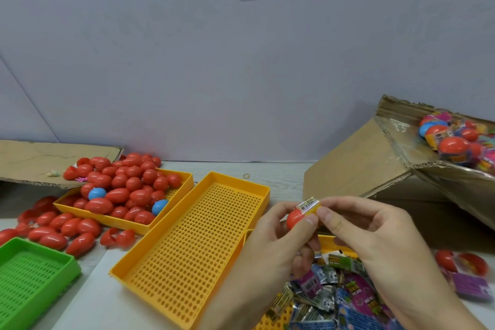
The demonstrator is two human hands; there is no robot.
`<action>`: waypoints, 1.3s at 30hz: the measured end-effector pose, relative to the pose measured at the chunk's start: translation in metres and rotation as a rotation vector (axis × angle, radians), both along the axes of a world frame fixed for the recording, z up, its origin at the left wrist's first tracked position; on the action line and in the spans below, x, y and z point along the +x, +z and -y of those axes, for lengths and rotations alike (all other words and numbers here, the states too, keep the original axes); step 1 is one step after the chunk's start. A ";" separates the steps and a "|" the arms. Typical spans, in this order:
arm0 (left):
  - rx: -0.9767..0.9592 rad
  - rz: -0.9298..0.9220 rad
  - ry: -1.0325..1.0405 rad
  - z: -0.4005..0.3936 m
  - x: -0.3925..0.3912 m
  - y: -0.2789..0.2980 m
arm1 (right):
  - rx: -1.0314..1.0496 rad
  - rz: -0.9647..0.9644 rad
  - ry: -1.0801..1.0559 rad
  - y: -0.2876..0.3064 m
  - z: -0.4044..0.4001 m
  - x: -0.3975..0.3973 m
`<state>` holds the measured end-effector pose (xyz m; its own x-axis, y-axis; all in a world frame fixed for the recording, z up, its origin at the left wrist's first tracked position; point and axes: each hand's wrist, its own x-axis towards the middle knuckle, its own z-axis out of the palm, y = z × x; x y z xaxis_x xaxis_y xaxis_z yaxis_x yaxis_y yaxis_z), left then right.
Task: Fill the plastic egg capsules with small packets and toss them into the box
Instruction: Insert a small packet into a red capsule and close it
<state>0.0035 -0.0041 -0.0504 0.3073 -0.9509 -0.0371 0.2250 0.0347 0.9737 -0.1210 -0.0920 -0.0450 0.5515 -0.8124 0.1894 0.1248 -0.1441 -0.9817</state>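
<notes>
My left hand (pixel 278 238) grips a red egg capsule (pixel 294 218) in the lower middle of the view. My right hand (pixel 367 233) pinches a small yellow packet (pixel 310 206) that sits at the capsule's top. Below my hands, a pile of small packets (pixel 332 295) fills a yellow tray. An open cardboard box (pixel 380 158) stands at the right, with filled red and blue capsules and packets (pixel 455 142) inside it. A yellow tray heaped with red egg capsules (pixel 126 190) sits at the left.
An empty perforated yellow tray (pixel 192 246) lies in the middle. A green tray (pixel 29 276) is at the lower left. Loose red capsules (pixel 59 230) lie on the table by it. Two red capsule halves (pixel 460 262) and a purple packet (pixel 471 284) lie at the right.
</notes>
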 end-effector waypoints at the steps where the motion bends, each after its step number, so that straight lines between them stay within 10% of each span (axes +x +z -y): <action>1: 0.004 0.008 0.006 0.000 0.000 0.000 | 0.003 -0.001 0.004 -0.001 0.001 0.000; 14: 0.018 0.344 -0.013 -0.001 0.004 -0.010 | 0.071 -0.088 0.012 0.003 0.000 0.000; 39: 0.035 0.308 -0.039 -0.002 0.005 -0.007 | 0.205 -0.053 0.017 -0.005 0.005 -0.001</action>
